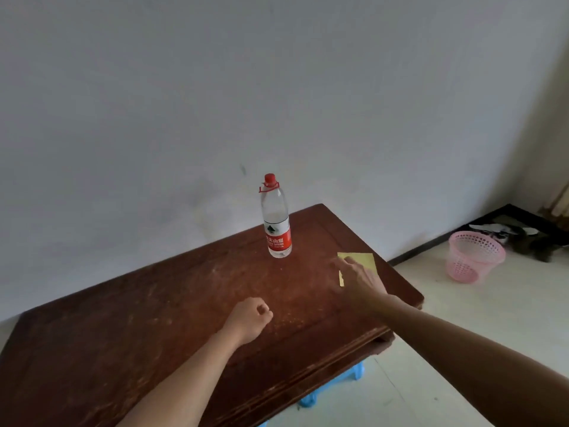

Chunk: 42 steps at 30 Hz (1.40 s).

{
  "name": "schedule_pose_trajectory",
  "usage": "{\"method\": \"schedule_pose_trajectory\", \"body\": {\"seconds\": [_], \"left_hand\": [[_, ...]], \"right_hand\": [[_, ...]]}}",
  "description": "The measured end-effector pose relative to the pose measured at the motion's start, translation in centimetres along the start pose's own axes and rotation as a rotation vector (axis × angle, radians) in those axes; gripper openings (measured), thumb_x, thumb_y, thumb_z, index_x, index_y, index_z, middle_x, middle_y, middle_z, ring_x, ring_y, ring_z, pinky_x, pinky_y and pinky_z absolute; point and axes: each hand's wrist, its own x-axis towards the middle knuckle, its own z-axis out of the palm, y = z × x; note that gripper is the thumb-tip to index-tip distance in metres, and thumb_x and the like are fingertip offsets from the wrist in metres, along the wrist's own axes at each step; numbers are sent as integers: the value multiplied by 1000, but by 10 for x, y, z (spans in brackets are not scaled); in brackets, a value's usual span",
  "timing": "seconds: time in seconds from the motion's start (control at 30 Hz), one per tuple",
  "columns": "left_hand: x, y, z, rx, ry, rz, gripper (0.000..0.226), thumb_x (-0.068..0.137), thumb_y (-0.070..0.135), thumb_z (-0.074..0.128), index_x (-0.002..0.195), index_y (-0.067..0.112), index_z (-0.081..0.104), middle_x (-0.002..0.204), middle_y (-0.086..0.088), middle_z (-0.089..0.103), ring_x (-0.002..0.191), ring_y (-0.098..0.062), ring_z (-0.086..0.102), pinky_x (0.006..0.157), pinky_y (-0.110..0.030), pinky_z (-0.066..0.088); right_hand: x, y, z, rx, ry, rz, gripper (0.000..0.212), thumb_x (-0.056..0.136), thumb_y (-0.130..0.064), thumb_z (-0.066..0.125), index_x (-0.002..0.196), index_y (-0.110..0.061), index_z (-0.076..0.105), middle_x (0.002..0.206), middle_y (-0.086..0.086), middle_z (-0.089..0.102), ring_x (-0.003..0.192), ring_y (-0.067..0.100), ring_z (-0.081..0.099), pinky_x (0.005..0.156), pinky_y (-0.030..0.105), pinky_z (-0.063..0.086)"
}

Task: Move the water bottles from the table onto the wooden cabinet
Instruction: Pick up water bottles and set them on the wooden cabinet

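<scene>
One clear water bottle [275, 217] with a red cap and red label stands upright near the far edge of the dark wooden top [123, 328]. My right hand [358, 280] hovers open, fingers spread, to the right of the bottle and below it in the view, over a yellow paper; a gap separates hand and bottle. My left hand [251, 318] is curled into a loose fist above the middle of the wooden top and holds nothing. No other bottle is in view.
A yellow paper [363, 260] lies near the right end of the wooden top, partly under my right hand. A pink mesh basket [472, 257] stands on the pale floor at the right. A blue plastic stool [335, 383] shows below the front edge. A grey wall is behind.
</scene>
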Motion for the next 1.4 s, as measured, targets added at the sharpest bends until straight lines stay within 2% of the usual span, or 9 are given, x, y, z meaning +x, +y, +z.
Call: {"method": "schedule_pose_trajectory", "body": {"seconds": [0.37, 0.5, 0.6, 0.7, 0.77, 0.9, 1.07, 1.23, 1.4], "left_hand": [[121, -47, -43, -153, 76, -214, 11, 91, 30, 60, 83, 23, 64, 77, 6, 65, 71, -11, 66, 74, -30, 56], [172, -60, -54, -209, 47, -210, 12, 90, 30, 60, 86, 20, 66, 77, 5, 64, 78, -15, 67, 80, -36, 58], [212, -65, -60, -202, 14, -199, 13, 92, 31, 59, 89, 20, 65, 82, 6, 63, 81, -14, 66, 77, -29, 54], [243, -68, -56, -216, -42, -226, 14, 93, 32, 58, 91, 19, 64, 88, 1, 66, 84, -17, 66, 78, -31, 54], [258, -66, -47, -266, -91, -278, 16, 93, 31, 56, 94, 18, 64, 90, -1, 67, 81, -17, 66, 71, -29, 53], [288, -52, -34, -468, -75, -376, 22, 96, 27, 52, 99, 8, 63, 79, -5, 63, 63, -17, 61, 51, -27, 46], [326, -17, -15, -734, -17, -485, 28, 98, 35, 47, 114, 13, 54, 90, -7, 58, 75, -19, 58, 57, -29, 50], [365, 18, 5, -890, 17, -511, 51, 96, 47, 48, 138, 18, 44, 125, -9, 59, 108, -27, 59, 82, -40, 50], [386, 49, 20, -962, 194, -562, 44, 96, 36, 53, 135, 16, 47, 118, -12, 60, 91, -24, 63, 62, -30, 51]], "right_hand": [[256, -97, -36, 69, 235, -206, 46, 92, -43, 52, 134, -25, 44, 129, 3, 54, 116, 24, 53, 81, 36, 45], [328, -130, -19, 17, 169, -150, 47, 90, -46, 50, 132, -25, 45, 130, 4, 52, 118, 24, 48, 81, 36, 41], [362, -136, 2, -52, 66, -85, 41, 90, -49, 49, 119, -22, 58, 115, 3, 61, 104, 25, 57, 78, 35, 44], [371, -131, 12, -78, 105, -87, 29, 92, -39, 46, 88, -17, 66, 84, 2, 65, 76, 24, 60, 65, 30, 42], [373, -118, 11, -90, 141, -81, 30, 92, -35, 45, 76, -15, 62, 71, -1, 59, 69, 22, 57, 61, 28, 36], [372, -69, -2, -47, 229, 24, 30, 90, -37, 47, 75, -16, 63, 74, -2, 57, 70, 21, 52, 63, 28, 34], [373, 1, -10, 92, 261, 128, 29, 86, -45, 54, 78, -18, 62, 81, -3, 62, 77, 21, 57, 66, 29, 39], [368, 65, -6, 183, 257, 128, 33, 84, -50, 61, 78, -18, 62, 80, -2, 63, 73, 18, 57, 65, 29, 44], [353, 127, 10, 321, 180, 160, 37, 81, -58, 61, 74, -22, 63, 79, -5, 60, 70, 11, 57, 63, 28, 43]]}}
